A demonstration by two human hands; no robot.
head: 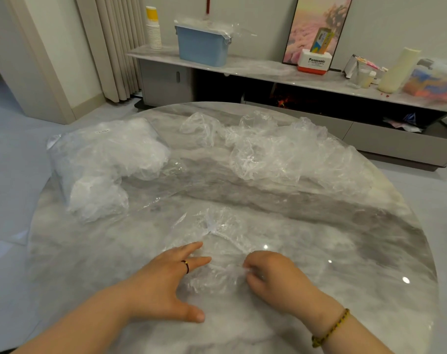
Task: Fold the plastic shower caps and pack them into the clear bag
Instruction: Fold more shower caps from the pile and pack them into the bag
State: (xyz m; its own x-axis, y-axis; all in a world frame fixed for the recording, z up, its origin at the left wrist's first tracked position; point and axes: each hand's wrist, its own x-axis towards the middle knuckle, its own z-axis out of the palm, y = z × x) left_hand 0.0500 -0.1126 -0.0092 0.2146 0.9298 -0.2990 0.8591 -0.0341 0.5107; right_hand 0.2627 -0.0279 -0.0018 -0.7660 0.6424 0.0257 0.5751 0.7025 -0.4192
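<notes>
A round marble table (370, 226) is seen, with a heap of loose shower caps (281, 152) at far right and a stuffed clear bag (102, 159) at left. One shower cap (222, 233) is spread nearest, pressed by the flat left hand (163, 282), its edge pinched in the curled grip of the right hand (276, 279)

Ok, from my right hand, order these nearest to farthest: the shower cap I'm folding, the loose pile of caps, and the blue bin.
1. The shower cap: pinched by the right hand, near side of the table.
2. The loose pile of caps: far right of the table.
3. The blue bin: on the shelf beyond.
</notes>
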